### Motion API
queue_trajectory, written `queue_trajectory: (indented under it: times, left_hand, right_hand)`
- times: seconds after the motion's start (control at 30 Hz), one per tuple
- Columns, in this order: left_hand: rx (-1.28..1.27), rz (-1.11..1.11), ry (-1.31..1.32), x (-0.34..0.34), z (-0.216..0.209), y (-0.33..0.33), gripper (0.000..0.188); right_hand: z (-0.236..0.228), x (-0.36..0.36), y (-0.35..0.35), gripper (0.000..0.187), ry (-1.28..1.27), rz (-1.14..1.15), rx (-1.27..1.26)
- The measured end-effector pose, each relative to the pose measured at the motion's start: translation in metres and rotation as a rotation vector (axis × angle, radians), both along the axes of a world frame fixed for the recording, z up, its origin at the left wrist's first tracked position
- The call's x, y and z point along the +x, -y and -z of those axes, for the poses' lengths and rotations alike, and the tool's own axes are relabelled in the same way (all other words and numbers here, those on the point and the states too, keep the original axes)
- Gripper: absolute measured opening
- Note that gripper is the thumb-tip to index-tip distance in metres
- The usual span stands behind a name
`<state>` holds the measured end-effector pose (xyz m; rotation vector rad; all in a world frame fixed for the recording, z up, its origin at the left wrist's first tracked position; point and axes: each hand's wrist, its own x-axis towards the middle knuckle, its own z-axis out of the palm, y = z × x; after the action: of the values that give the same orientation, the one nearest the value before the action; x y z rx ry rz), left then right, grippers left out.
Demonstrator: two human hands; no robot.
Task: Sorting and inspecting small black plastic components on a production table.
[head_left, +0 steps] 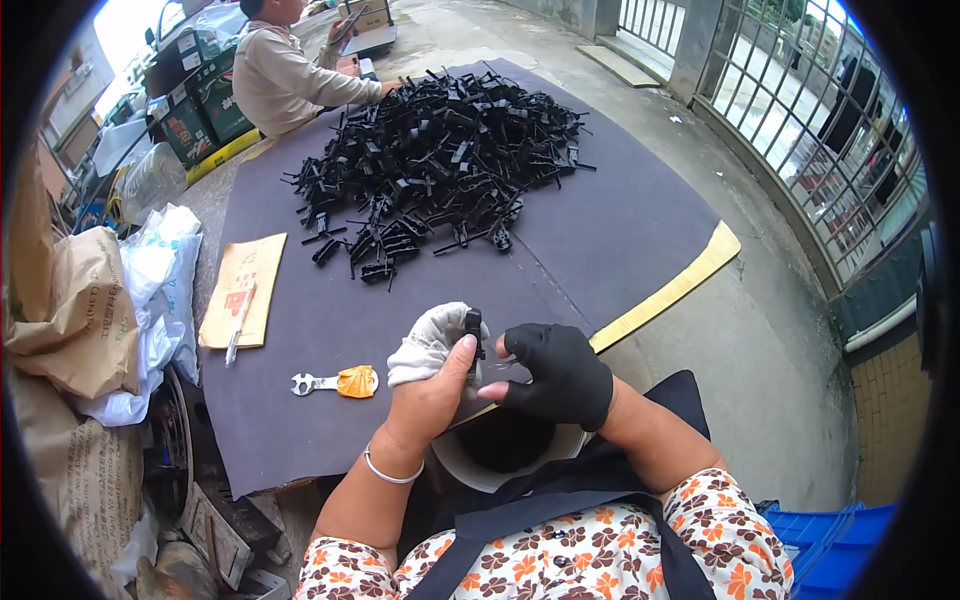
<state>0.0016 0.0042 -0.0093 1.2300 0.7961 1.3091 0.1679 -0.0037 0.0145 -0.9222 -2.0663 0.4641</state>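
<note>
My left hand [432, 350], in a white glove with the thumb bare, grips a small black plastic part [474, 324] upright between thumb and fingers. Just right of it is my right hand [562, 375], in a black glove with bare fingertips. Its thumb and forefinger are apart, and a gap shows between them and the part. A large heap of similar black plastic parts [440, 150] covers the far half of the dark table [330, 440]. Below my hands, a white bucket [468, 476] with a dark inside is partly hidden by my arms and apron.
A metal wrench [325, 384] with an orange wrap lies left of my hands. Beyond it a pen [240, 318] rests on a tan envelope [262, 270]. Another person [285, 70] reaches to the heap's far left. Paper sacks [75, 300] crowd the left; a barred gate [800, 120] stands right.
</note>
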Motion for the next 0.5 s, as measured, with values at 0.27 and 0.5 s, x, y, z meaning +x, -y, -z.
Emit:
queue_trajectory:
  times: [0.27, 0.5]
  left_hand:
    - [0.078, 0.117, -0.273, 0.002, -0.011, 0.010, 0.021]
    - [0.076, -0.001, -0.385, 0.003, -0.011, 0.010, 0.019]
  right_hand:
    - [0.004, 0.004, -0.009, 0.019, -0.228, 0.128, -0.380]
    - [0.005, 0.003, -0.005, 0.019, -0.172, -0.008, -0.378]
